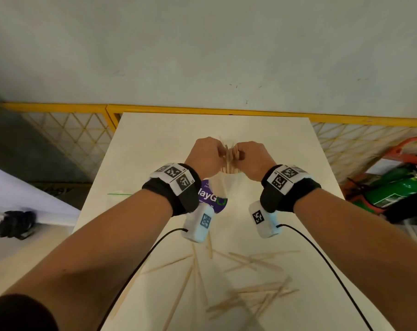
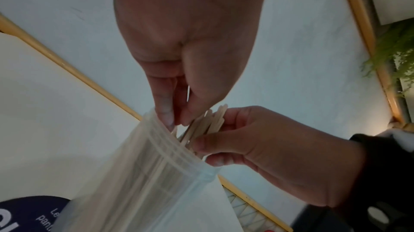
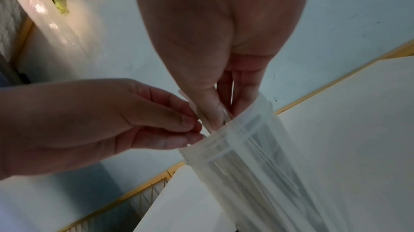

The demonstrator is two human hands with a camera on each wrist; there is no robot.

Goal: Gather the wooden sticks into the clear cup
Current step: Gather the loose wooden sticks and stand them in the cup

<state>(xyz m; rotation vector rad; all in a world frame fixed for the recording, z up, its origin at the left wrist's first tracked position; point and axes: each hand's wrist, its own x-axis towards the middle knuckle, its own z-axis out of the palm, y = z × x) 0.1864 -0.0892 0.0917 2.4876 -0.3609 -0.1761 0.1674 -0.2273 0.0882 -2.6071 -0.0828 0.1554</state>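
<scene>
While both hands meet over the cup, the left hand and right hand each pinch its upright sticks. Loose sticks lie on the tabletop.

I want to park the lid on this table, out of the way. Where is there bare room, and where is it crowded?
Bare: the table's far left corner, beyond the left hand, and the far right strip beside the right hand. Crowded: the middle, where both hands work sticks into the clear cup above the purple label, and the near end, strewn with loose wooden sticks.
</scene>
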